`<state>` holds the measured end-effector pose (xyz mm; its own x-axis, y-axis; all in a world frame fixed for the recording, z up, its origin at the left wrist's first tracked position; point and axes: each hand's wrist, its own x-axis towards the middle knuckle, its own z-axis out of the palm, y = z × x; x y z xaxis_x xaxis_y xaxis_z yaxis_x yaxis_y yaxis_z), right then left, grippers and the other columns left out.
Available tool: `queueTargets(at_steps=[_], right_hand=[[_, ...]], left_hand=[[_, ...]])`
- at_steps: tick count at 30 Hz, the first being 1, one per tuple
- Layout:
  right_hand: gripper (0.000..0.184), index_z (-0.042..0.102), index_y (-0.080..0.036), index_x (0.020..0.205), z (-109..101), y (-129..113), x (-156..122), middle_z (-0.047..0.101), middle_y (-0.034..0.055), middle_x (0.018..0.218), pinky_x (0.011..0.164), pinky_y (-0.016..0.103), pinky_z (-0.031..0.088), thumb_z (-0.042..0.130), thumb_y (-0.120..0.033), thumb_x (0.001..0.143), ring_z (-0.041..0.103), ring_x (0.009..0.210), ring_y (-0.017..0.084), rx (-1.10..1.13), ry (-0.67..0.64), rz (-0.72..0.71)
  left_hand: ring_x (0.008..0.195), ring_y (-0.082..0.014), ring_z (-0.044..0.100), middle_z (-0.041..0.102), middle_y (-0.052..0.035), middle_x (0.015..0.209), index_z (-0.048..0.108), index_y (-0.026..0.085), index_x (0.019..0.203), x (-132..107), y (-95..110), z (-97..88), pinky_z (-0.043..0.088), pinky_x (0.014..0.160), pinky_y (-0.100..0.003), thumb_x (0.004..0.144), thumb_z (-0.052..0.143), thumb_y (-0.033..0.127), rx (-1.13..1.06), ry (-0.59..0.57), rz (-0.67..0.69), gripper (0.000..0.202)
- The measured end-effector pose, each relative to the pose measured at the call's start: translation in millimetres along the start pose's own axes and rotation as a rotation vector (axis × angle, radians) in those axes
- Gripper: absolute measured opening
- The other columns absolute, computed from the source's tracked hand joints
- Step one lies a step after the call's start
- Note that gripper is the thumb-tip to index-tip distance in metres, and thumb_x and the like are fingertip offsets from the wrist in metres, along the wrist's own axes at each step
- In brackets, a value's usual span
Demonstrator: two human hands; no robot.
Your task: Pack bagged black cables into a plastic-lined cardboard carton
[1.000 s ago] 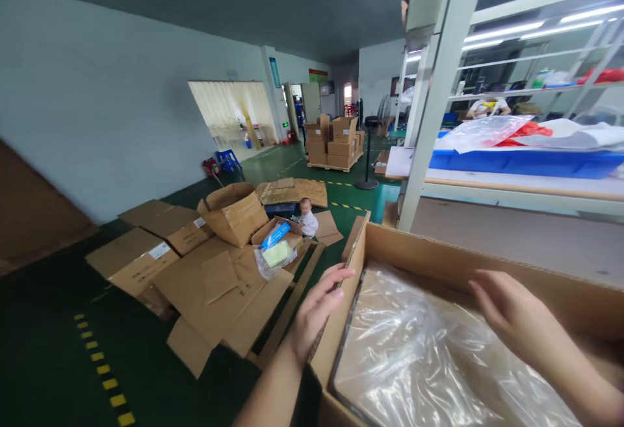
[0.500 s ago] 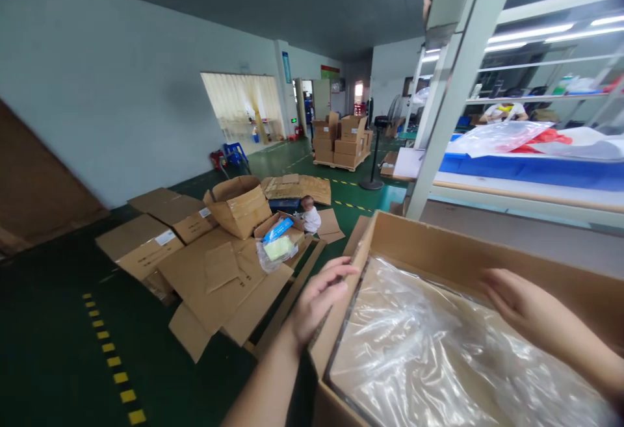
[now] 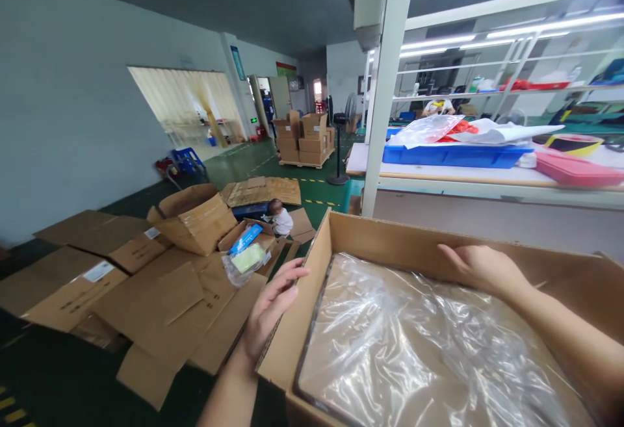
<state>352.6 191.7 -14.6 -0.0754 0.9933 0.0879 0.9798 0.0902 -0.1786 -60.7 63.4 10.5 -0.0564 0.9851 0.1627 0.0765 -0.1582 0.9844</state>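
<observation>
Glistening wrinkled plastic (image 3: 385,342) inside rectangular cardboard box (image 3: 385,245)

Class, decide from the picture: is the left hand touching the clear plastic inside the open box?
Apart. The head view shows the box's left wall between the left hand and the clear plastic.

**Cropped and unreadable**

The carton (image 3: 390,242) is cut off on its near side; its floor is hidden. Most fingers of the right hand (image 3: 487,268) are concealed. At left, the label (image 3: 98,271) cannot be read; at right, the pink tray (image 3: 578,167) is cropped.
</observation>
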Motion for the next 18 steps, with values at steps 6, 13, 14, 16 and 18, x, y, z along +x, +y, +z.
queueTargets(at_steps=[6,13,14,16,18], right_hand=[[0.073,0.051,-0.022,0.047,-17.7,-2.0,34.2,0.066,0.0111,0.061,0.062,0.037,0.045,0.022,-0.067,0.096,0.062,0.057,0.025,0.014,-0.092,0.047],[0.075,0.055,-0.021,0.049,-31.4,-8.6,35.0,0.068,0.0140,0.064,0.062,0.036,0.046,0.020,-0.064,0.098,0.064,0.058,0.025,-0.003,-0.192,-0.018],[0.071,0.058,-0.020,0.053,-34.3,-8.0,29.2,0.069,0.0135,0.066,0.061,0.035,0.045,0.024,-0.062,0.099,0.064,0.059,0.024,-0.011,-0.214,-0.046],[0.057,0.064,-0.019,0.065,-39.5,-3.0,15.6,0.071,0.0117,0.073,0.060,0.033,0.043,0.035,-0.055,0.098,0.065,0.063,0.024,-0.038,-0.266,-0.115],[0.041,0.068,-0.019,0.073,-42.1,6.5,0.4,0.072,0.0098,0.077,0.060,0.031,0.042,0.045,-0.045,0.095,0.065,0.067,0.023,-0.071,-0.332,-0.177]], left_hand=[[0.144,-0.0300,0.035,0.050,-0.0033,0.148,0.075,0.027,0.109,-2.7,-4.4,-0.3,0.029,0.119,-0.040,0.088,0.058,0.038,-0.031,-0.025,0.008,0.029],[0.140,-0.0290,0.041,0.053,-0.0038,0.144,0.075,0.026,0.108,0.4,-5.2,5.6,0.030,0.119,-0.040,0.089,0.059,0.036,-0.032,-0.036,0.050,0.027],[0.140,-0.0289,0.040,0.053,-0.0036,0.144,0.075,0.026,0.109,-0.2,-5.4,6.2,0.029,0.119,-0.041,0.089,0.059,0.037,-0.018,-0.037,0.053,0.027],[0.142,-0.0288,0.039,0.053,-0.0030,0.144,0.075,0.028,0.109,-1.3,-5.4,7.3,0.026,0.121,-0.042,0.089,0.059,0.039,0.015,-0.029,0.056,0.028],[0.143,-0.0291,0.036,0.053,-0.0024,0.145,0.074,0.029,0.109,-1.2,-4.7,8.3,0.023,0.122,-0.044,0.089,0.060,0.044,0.047,-0.012,0.047,0.029]])
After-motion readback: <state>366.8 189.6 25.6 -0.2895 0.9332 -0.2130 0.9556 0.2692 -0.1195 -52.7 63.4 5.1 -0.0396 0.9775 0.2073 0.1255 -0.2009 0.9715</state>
